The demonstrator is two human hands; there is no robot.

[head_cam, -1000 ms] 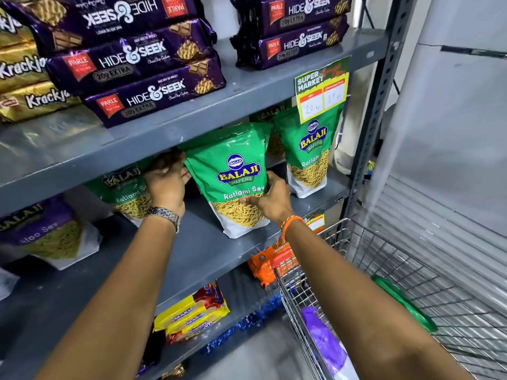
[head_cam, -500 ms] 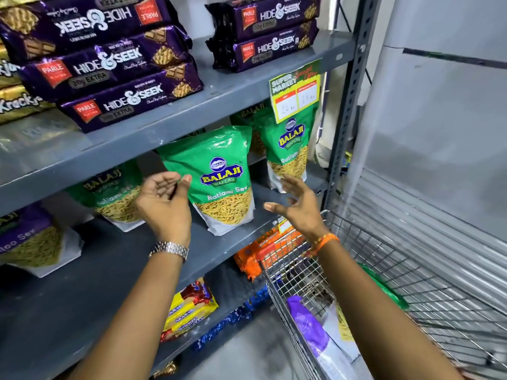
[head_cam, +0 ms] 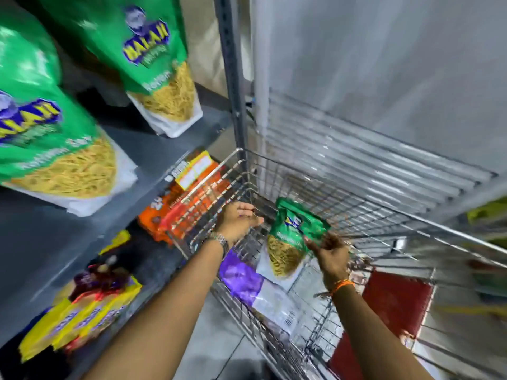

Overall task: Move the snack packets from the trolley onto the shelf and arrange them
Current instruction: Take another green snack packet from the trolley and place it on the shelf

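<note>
- Down inside the wire trolley (head_cam: 356,193), seen from my head camera, my right hand (head_cam: 330,253) is pinched on the top edge of a green sev packet (head_cam: 293,237), thumb and fingertips closed on its upper right corner. The packet hangs tilted, its clear window of yellow strands pointing down towards the trolley floor.
- My left hand (head_cam: 238,218) sits just beside that packet, near the trolley's front corner, fingers loosely curled and holding nothing. I cannot tell whether it rests on the wire rim or only hovers over it.
- A second ago both hands were up at the shelf (head_cam: 170,149), steadying a green packet there; half a second ago they had let go and were pulling back. Now my view has swung down and they are in the trolley, so one placement is finished and the next pick-up has begun.
- Two green packets (head_cam: 162,78) now stand upright on that shelf, one at the far end by the upright post, the other (head_cam: 49,149) nearer me. The picture is motion-blurred, so I cannot read their fine print.
- A purple packet (head_cam: 241,278) lies lower in the trolley, so I judge that more remains to move. Next, I expect to lift the green one clear of the wire and carry it leftwards.
</note>
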